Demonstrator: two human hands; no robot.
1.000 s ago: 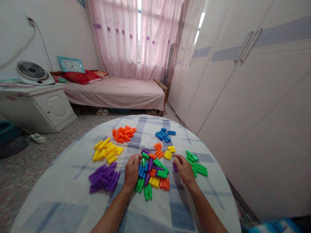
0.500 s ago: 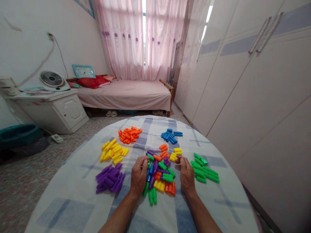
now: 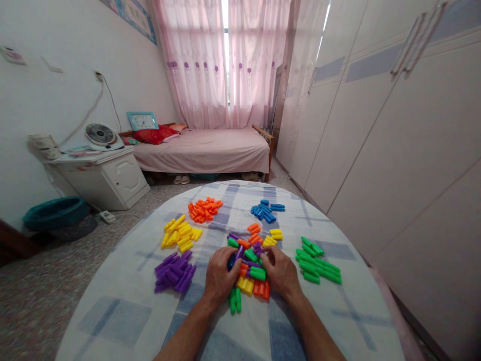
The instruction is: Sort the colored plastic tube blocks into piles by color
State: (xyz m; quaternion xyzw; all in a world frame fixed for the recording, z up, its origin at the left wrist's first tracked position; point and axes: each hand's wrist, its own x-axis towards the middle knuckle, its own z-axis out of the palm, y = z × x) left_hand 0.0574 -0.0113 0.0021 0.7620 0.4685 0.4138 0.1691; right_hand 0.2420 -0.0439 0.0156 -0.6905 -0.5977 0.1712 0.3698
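A mixed heap of coloured plastic pegs (image 3: 252,250) lies in the middle of a round table with a checked cloth (image 3: 124,321). My left hand (image 3: 221,277) rests on the heap's left side, fingers curled round a piece I cannot name. My right hand (image 3: 281,273) lies on the heap's right side, its fingers bent down into the pegs. Sorted piles surround the heap: purple (image 3: 174,272) at the left, yellow (image 3: 180,233), orange (image 3: 204,209), blue (image 3: 266,210) at the back, green (image 3: 316,261) at the right.
A bed with a pink cover (image 3: 205,148) stands beyond the table under pink curtains. A white cabinet (image 3: 103,178) with a small fan (image 3: 99,135) is at the left, a teal basin (image 3: 56,213) on the floor. White wardrobe doors (image 3: 376,125) line the right side.
Both hands have moved inward onto the mixed heap; the right hand left the spot near the green pile. The camera has turned left and lifted a little.
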